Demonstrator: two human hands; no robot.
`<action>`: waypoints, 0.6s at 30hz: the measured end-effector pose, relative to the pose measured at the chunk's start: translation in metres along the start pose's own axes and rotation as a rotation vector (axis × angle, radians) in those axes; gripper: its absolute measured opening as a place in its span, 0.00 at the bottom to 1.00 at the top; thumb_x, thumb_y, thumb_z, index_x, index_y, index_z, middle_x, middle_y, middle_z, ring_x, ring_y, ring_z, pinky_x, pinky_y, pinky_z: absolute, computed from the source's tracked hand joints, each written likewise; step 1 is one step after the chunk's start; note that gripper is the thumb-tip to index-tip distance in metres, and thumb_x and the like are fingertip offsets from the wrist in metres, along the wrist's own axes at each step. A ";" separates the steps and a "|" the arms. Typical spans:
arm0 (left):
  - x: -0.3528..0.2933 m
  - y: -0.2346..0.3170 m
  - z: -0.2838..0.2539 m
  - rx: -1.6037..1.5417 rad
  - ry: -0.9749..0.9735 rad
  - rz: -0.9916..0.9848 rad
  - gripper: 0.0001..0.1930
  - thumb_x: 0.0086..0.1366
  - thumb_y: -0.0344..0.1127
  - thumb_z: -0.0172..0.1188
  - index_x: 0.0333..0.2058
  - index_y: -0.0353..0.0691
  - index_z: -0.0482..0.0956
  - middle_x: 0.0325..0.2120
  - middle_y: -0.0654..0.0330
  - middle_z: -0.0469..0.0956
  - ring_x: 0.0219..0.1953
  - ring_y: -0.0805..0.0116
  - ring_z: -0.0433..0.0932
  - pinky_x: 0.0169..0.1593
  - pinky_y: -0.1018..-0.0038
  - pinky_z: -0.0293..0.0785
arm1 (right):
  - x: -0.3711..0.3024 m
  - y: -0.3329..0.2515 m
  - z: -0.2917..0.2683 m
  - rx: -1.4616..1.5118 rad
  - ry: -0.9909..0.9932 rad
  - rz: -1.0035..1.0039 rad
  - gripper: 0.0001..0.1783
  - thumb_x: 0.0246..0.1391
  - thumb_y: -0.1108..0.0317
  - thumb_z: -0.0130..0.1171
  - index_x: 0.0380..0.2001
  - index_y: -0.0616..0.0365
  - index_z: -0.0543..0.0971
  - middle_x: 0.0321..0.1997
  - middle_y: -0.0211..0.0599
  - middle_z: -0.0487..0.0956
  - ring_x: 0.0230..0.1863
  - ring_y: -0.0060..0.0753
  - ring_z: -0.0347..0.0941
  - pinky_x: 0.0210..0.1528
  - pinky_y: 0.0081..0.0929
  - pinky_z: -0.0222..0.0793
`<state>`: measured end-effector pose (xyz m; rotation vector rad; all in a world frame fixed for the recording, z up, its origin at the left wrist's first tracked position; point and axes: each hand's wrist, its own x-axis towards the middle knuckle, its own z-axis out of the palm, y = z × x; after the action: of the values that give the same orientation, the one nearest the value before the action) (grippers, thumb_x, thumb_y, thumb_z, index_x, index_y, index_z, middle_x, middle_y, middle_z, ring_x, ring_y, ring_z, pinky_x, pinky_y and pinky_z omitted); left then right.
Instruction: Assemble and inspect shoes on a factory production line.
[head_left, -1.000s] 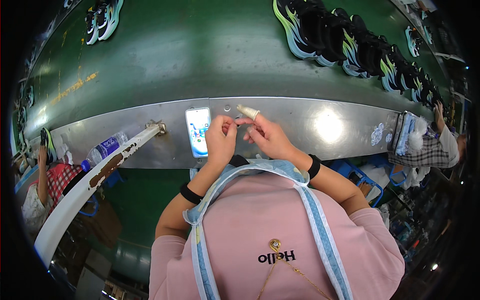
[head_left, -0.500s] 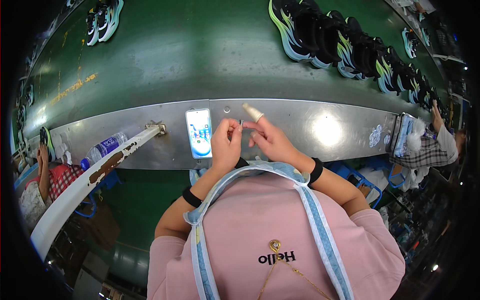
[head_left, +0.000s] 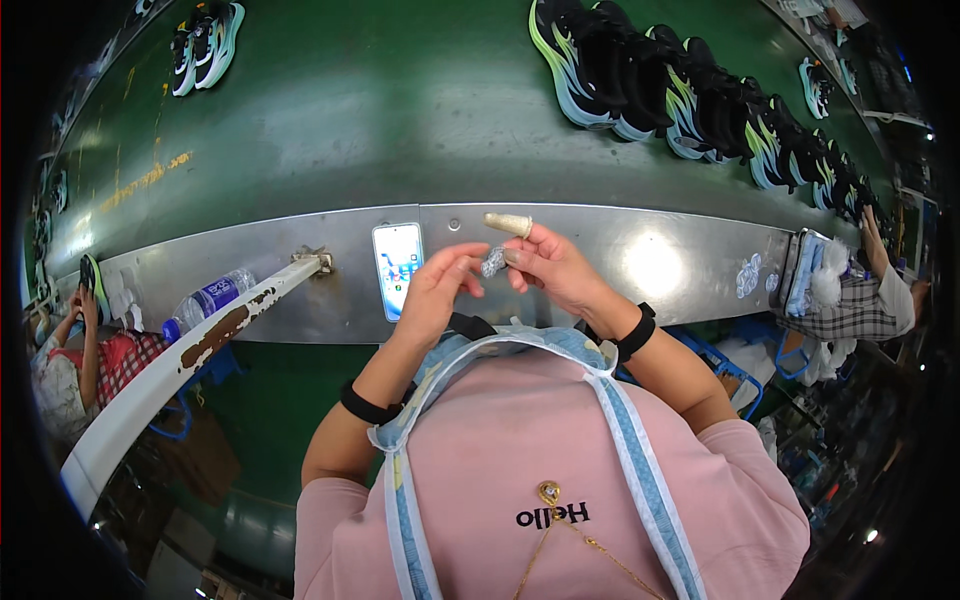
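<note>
In my right hand (head_left: pixel 568 275) a small crumpled silvery piece (head_left: pixel 493 262), perhaps foil, is pinched between thumb and fingers. A beige finger cot (head_left: pixel 508 223) covers that hand's index finger, which points left. Close to the piece's left side is my left hand (head_left: pixel 436 287), its fingers apart and bent; whether a fingertip touches the piece is hard to tell. Both hands hover over the metal ledge (head_left: pixel 600 250). A phone (head_left: pixel 398 275) with a lit screen lies on the ledge just left of my left hand.
Rows of black sneakers (head_left: pixel 690 90) with light blue and green soles stand on the green conveyor belt (head_left: pixel 380 100); one pair (head_left: pixel 206 48) is far left. A chipped white bar (head_left: pixel 215 335) and water bottle (head_left: pixel 208 302) are at left. Other people's hands show at both sides.
My hands have moved apart a little, and the silvery piece now shows between them in my right fingers. My left fingers have opened from a pinch. The sneakers have shifted slightly left.
</note>
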<state>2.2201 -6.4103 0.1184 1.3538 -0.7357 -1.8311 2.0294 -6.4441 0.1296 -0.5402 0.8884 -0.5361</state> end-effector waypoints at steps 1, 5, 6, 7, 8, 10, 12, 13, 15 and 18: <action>0.001 0.004 0.004 -0.076 -0.065 -0.057 0.12 0.68 0.33 0.45 0.44 0.34 0.73 0.32 0.62 0.74 0.30 0.76 0.71 0.38 0.80 0.68 | 0.000 -0.002 0.001 -0.001 -0.002 0.003 0.25 0.58 0.70 0.50 0.59 0.55 0.62 0.36 0.26 0.73 0.28 0.14 0.67 0.30 0.13 0.65; 0.005 -0.001 0.002 0.022 -0.175 -0.019 0.08 0.66 0.31 0.49 0.40 0.34 0.73 0.31 0.64 0.73 0.31 0.78 0.70 0.38 0.81 0.67 | -0.002 0.000 -0.003 -0.122 -0.083 -0.051 0.24 0.59 0.70 0.49 0.59 0.56 0.62 0.36 0.27 0.74 0.31 0.15 0.69 0.35 0.14 0.67; 0.005 0.000 0.001 0.021 -0.176 -0.021 0.08 0.66 0.31 0.49 0.40 0.34 0.73 0.31 0.64 0.73 0.31 0.78 0.70 0.38 0.81 0.67 | -0.003 0.002 -0.005 -0.141 -0.114 -0.069 0.24 0.60 0.70 0.48 0.59 0.56 0.62 0.36 0.27 0.74 0.31 0.15 0.69 0.36 0.14 0.67; 0.005 0.002 0.001 0.017 -0.177 -0.017 0.07 0.65 0.31 0.50 0.38 0.35 0.73 0.31 0.64 0.73 0.31 0.78 0.70 0.38 0.81 0.67 | -0.003 0.002 -0.005 -0.140 -0.113 -0.068 0.24 0.60 0.70 0.48 0.59 0.56 0.62 0.36 0.27 0.74 0.31 0.15 0.69 0.36 0.14 0.67; 0.004 0.003 0.001 0.014 -0.179 -0.014 0.06 0.64 0.30 0.52 0.37 0.35 0.72 0.31 0.65 0.73 0.32 0.79 0.70 0.38 0.82 0.66 | -0.004 0.002 -0.005 -0.144 -0.115 -0.050 0.24 0.59 0.69 0.49 0.60 0.56 0.62 0.36 0.27 0.74 0.33 0.15 0.69 0.38 0.15 0.67; 0.006 0.004 0.000 -0.037 -0.209 -0.057 0.05 0.63 0.30 0.53 0.37 0.36 0.72 0.31 0.65 0.73 0.32 0.80 0.69 0.37 0.83 0.66 | -0.005 0.001 -0.006 -0.147 -0.119 -0.032 0.25 0.59 0.68 0.50 0.60 0.55 0.62 0.37 0.27 0.74 0.34 0.15 0.69 0.39 0.15 0.66; 0.006 0.005 -0.002 -0.087 -0.241 -0.101 0.05 0.62 0.30 0.54 0.37 0.36 0.72 0.31 0.66 0.72 0.32 0.81 0.69 0.37 0.83 0.65 | -0.006 0.000 -0.006 -0.132 -0.152 -0.007 0.25 0.59 0.69 0.49 0.60 0.56 0.62 0.35 0.26 0.73 0.30 0.14 0.67 0.34 0.14 0.65; 0.006 0.005 -0.004 -0.091 -0.283 -0.136 0.06 0.62 0.30 0.54 0.37 0.37 0.71 0.30 0.67 0.72 0.32 0.81 0.69 0.37 0.83 0.65 | -0.007 0.000 -0.009 -0.131 -0.151 -0.007 0.25 0.59 0.69 0.49 0.60 0.56 0.62 0.35 0.26 0.73 0.30 0.14 0.67 0.34 0.14 0.65; 0.006 0.004 -0.003 -0.094 -0.324 -0.173 0.06 0.62 0.30 0.54 0.38 0.37 0.71 0.30 0.67 0.72 0.33 0.81 0.69 0.37 0.83 0.65 | -0.008 0.000 -0.015 0.165 -0.191 0.136 0.25 0.59 0.70 0.49 0.60 0.53 0.61 0.34 0.25 0.74 0.25 0.13 0.63 0.27 0.13 0.61; 0.006 0.000 0.004 -0.019 -0.281 -0.072 0.06 0.62 0.30 0.54 0.37 0.38 0.70 0.30 0.68 0.71 0.33 0.81 0.69 0.38 0.82 0.66 | -0.011 -0.003 -0.010 0.047 -0.205 0.138 0.27 0.58 0.70 0.49 0.61 0.53 0.60 0.34 0.25 0.73 0.20 0.13 0.58 0.22 0.12 0.54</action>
<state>2.2154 -6.4157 0.1162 1.1355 -0.8187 -2.1071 2.0147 -6.4417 0.1329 -0.4780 0.7099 -0.3684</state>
